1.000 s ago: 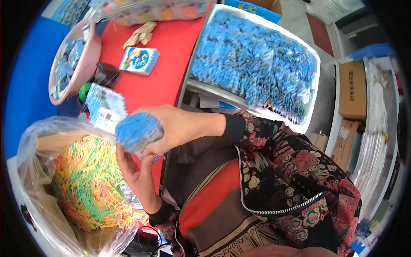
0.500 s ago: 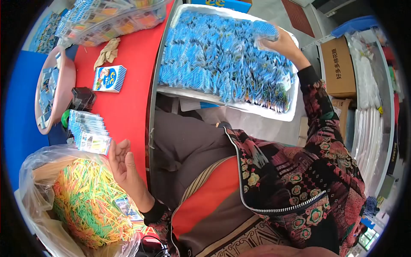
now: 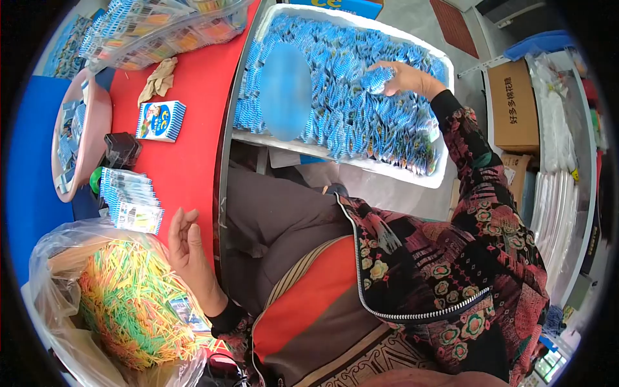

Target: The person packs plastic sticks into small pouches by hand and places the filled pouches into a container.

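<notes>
My right hand (image 3: 407,79) is closed around a small bunch of blue-and-white striped packets (image 3: 377,80). It is above the right half of a white tub (image 3: 442,169), which is filled with rows of similar blue packets (image 3: 342,122). My left hand (image 3: 188,251) is open and holds nothing, its fingers loosely extended at the red tabletop's near edge. Just beyond its fingertips lies an overlapping stack of striped packets (image 3: 132,203). Beside that hand is a plastic-lined box full of thin yellow, green and orange sticks (image 3: 129,303), with one packet (image 3: 187,315) on top.
On the red table (image 3: 187,151) are a small striped carton (image 3: 161,120), a tan cloth (image 3: 158,80) and a black object (image 3: 122,149). A pink basin (image 3: 97,135) of packets and a clear bin (image 3: 174,45) stand farther off. Shelving with a cardboard box (image 3: 512,106) is at right.
My right hand has moved left and slightly down over the white tub, still gripping packets. A blurred blue oval now covers part of the tub's left side. My left hand stays nearly in place.
</notes>
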Tool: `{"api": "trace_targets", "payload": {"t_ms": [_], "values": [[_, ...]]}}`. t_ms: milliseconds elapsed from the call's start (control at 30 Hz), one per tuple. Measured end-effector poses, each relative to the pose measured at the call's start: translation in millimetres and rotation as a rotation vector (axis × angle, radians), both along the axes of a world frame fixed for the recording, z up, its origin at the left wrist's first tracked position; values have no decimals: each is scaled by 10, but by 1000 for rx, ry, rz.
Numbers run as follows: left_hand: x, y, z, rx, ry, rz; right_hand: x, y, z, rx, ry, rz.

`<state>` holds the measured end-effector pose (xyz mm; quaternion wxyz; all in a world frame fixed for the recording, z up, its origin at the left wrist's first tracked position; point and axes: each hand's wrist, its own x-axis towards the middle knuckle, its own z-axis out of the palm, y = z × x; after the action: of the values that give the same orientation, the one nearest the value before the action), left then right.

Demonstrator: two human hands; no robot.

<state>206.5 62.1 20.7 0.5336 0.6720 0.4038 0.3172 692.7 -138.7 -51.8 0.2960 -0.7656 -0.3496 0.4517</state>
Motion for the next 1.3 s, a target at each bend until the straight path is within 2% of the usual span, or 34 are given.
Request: {"api": "trace_targets", "payload": {"t_ms": [67, 133, 200, 267, 367, 467, 500, 567, 600, 667, 733, 800, 833, 867, 900, 933, 967, 1033, 1100, 1167, 1300], "values": [[-5, 6, -10, 5, 5, 6, -75, 23, 3, 1, 0, 26], [-17, 18, -24, 7, 12, 7, -188, 23, -37, 157, 96, -170], [-6, 26, -40, -13, 28, 13, -169, 0, -67, 151, 96, -163], [25, 30, -43, -21, 27, 14, -64, 15, -227, 89, -137, -54], [21, 42, -31, -16, 18, 8, 51, -4, -201, -19, -212, 61], [-18, 55, -58, -5, 7, 4, -106, -35, -75, 73, -157, -72], [-34, 62, -70, 1, 3, 7, -231, -7, -29, 67, -47, -156], [-22, 65, -60, -4, 22, 4, -509, 65, 289, 5, -69, -156], [-39, 56, -29, -13, 47, 7, -419, 48, 203, 17, -80, -129], [-93, 73, 11, 4, -38, 44, -312, 130, 135, -6, -246, -101], [-209, 177, -19, 63, -120, 122, -163, 316, 2, 175, -460, -104], [-287, 287, -18, 73, -210, 268, -369, 624, 265, 452, -662, -47], [-328, 349, -26, 94, -204, 297, -555, 808, 405, 516, -497, -26], [-352, 414, -37, 235, -95, 368, -832, 1014, 578, 568, -339, -8], [-370, 460, -35, 371, 15, 433, -1154, 1199, 768, 573, -241, 72], [-357, 483, 64, 390, 129, 420, -1429, 1395, 841, 589, -133, 188], [-381, 533, 22, 398, 124, 435, -1687, 1584, 907, 603, -27, 305], [-447, 678, -199, 494, 265, 404, -2225, 1947, 991, 558, 22, 428], [-478, 802, -296, 500, 245, 384, -2674, 2312, 907, 632, 106, 489], [-477, 866, -312, 320, 84, 321, -2994, 2735, 700, 739, 176, 475], [-466, 956, -301, 304, 123, 379, -3378, 3250, 574, 692, 333, 376]]}}
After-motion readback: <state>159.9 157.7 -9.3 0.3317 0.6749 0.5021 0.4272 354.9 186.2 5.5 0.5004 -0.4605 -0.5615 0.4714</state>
